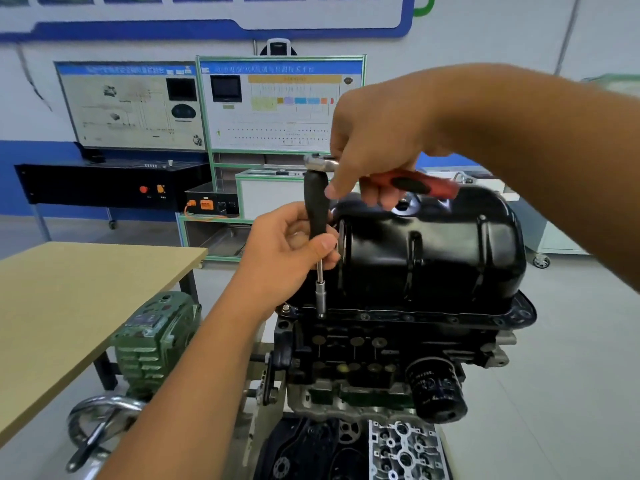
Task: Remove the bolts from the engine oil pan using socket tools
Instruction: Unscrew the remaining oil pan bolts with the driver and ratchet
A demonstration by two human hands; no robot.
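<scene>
Left hand point(284, 251) gripping extension point(316, 209), right hand point(374, 147) gripping ratchet point(408, 181), oil pan point(433, 251) beside, table point(69, 306) left

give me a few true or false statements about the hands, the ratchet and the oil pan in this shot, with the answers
1. The left hand holds the black-sleeved extension bar upright. True.
2. The right hand rests flat on the light wooden table. False: it grips the red-and-black ratchet handle above the pan.
3. The small silver socket sits down at the flange of the glossy black oil pan. True.
4. The dark cylindrical oil filter sits on top of the pan. False: it sticks out of the engine block below the pan.
5. A silver bolt stands at the flange corner left of the socket. True.
</scene>
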